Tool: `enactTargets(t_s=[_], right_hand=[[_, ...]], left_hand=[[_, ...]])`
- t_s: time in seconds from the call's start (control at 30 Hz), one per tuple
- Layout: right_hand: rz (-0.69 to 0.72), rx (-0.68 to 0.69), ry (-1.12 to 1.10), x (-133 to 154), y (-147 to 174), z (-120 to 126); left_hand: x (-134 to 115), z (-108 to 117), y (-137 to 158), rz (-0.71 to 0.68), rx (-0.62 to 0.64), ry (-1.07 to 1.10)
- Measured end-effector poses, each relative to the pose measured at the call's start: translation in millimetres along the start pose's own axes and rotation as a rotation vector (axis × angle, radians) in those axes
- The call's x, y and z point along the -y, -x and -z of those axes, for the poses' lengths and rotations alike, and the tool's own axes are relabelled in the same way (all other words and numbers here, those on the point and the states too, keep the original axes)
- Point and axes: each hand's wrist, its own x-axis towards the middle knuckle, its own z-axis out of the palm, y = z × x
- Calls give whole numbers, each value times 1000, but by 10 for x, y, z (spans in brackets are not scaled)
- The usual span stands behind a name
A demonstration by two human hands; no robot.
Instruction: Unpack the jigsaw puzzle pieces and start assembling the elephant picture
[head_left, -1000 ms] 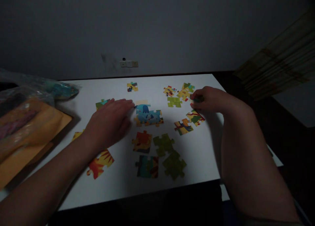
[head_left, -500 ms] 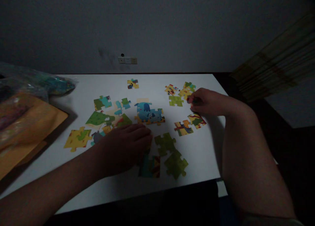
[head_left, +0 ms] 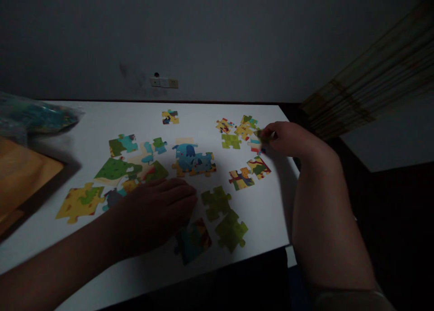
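Observation:
My right hand [head_left: 286, 137] reaches to the table's right side, thumb and fingers pinching the edge of a dark green puzzle piece [head_left: 261, 135]. Just left of it lie a red, white and blue piece [head_left: 257, 145] and a yellow piece [head_left: 243, 131]. My left hand [head_left: 159, 209] is palm down near the front, its fingers together and curled under, with the tips hidden. A teal and red-striped puzzle piece [head_left: 195, 242] shows just below those fingers; whether they grip anything is hidden. Two joined elephant pieces [head_left: 193, 159] lie beyond the left hand.
Two green pieces [head_left: 231, 230] lie right of the left hand. More pieces, such as a yellow one [head_left: 81, 201], spread across the white table [head_left: 267, 211]. An orange envelope [head_left: 27, 175] and a clear plastic bag [head_left: 40, 116] are at the left. A wall stands behind.
The view has shifted, so the table appears further left. The teal and red-striped piece has turned beside my left hand. My right hand has uncovered the red, white and blue piece.

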Motion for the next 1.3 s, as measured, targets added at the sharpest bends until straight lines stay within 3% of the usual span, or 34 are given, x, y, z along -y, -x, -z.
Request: enactTargets(t_s=[0.57, 0.67, 0.87, 1.1, 1.2, 1.3], right_hand=[[41, 124, -41, 8, 44, 85], [11, 43, -11, 18, 15, 55], [26, -279, 98, 127, -168, -197], [106, -154, 115, 290, -255, -417], [96, -164, 142, 302, -261, -420], [91, -187, 152, 279, -290, -439]], left_hand=[[48, 13, 12, 19, -24, -50], [80, 20, 28, 31, -76, -84], [147, -10, 48, 71, -113, -108], [216, -2, 75, 237, -67, -163], [204, -63, 129, 355, -5, -183], [165, -176, 179, 382, 56, -178]])
